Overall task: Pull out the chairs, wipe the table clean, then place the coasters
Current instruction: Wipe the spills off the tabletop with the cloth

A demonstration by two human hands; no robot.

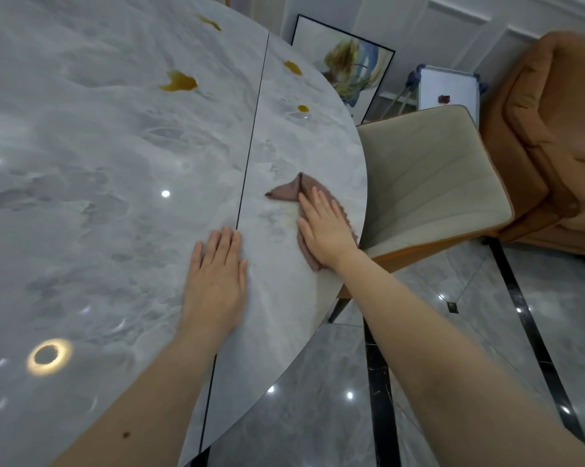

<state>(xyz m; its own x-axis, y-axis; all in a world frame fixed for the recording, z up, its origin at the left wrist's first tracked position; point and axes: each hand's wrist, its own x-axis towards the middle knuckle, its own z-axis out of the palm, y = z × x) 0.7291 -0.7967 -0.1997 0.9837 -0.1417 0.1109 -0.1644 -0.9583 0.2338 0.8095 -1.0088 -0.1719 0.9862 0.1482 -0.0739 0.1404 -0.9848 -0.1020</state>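
1. Cloth (pixel 293 192), brownish and crumpled, lies on the table (pixel 99 136) close to its curved right rim; the right hand (pixel 323 227) presses flat on it with fingers straight and together, not pinching it

2. Left hand (pixel 217 267) rests palm-down on the bare tabletop just beside the dark seam (pixel 250 156), fingers straight, holding nothing, seemingly as a brace

3. Wiping looks only partly done: four yellow spills remain farther up the table, the largest stain (pixel 178 82) left of the seam, a small stain (pixel 303 108) and another stain (pixel 293 67) right of it, and a far stain (pixel 210 21) near the top edge

4. Chair (pixel 429 183) with a beige seat stands at the rim with most of its seat out from under the table, so that step appears done; an orange chair (pixel 550 129) stands beyond it

5. Coasters are nowhere in view, so placing them is left

6. Tabletop is glossy grey marble showing ceiling-light glare; the floor (pixel 318 399) is polished grey tile with black strips, and a framed painting (pixel 345 69) leans against the white panelled wall
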